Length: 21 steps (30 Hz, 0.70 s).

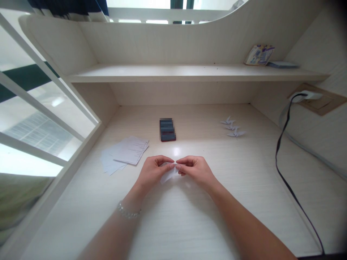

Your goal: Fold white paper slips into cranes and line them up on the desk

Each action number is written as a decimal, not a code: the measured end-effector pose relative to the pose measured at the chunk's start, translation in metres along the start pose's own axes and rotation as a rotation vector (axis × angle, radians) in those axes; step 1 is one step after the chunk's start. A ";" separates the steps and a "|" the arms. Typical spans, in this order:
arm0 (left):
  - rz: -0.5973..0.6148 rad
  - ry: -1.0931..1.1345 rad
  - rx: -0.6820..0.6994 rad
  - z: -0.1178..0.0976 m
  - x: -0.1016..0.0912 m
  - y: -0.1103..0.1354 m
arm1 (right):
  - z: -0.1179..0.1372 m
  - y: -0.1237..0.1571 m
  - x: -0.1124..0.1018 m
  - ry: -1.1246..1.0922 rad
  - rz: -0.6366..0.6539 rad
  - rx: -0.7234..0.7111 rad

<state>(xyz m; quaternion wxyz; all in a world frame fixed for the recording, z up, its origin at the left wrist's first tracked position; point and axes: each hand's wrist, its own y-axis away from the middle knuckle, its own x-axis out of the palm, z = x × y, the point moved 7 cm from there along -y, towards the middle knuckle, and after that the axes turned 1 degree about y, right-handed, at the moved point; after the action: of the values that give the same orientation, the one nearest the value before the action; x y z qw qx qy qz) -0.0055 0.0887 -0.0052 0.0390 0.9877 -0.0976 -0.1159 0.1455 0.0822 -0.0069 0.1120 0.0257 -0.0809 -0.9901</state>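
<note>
Fingertips together, my left grip (153,170) and right grip (197,169) pinch the paper (167,176) between them; it slants below my left fingers, white, thin, partly hidden.

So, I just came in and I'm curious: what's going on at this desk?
A person holds a small piece of white paper over the desk, pinched between the fingertips of the left hand and the right hand. Loose paper sheets lie overlapping to the left, and three small folded paper shapes sit further back on the right. A dark, pixelated rectangular object lies beyond the hands.
</note>
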 end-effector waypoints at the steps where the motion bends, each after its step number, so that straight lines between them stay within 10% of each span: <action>1: -0.014 0.019 -0.005 0.000 -0.002 0.000 | 0.001 0.000 -0.002 -0.006 -0.026 -0.005; 21: 0.066 0.089 -0.052 0.002 0.000 -0.001 | 0.000 0.001 -0.004 -0.083 -0.032 -0.015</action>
<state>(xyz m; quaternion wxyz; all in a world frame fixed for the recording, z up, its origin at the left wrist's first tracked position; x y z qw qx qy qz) -0.0055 0.0890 -0.0073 0.0726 0.9867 -0.1255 -0.0732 0.1498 0.0825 -0.0064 0.0930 -0.0150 -0.0776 -0.9925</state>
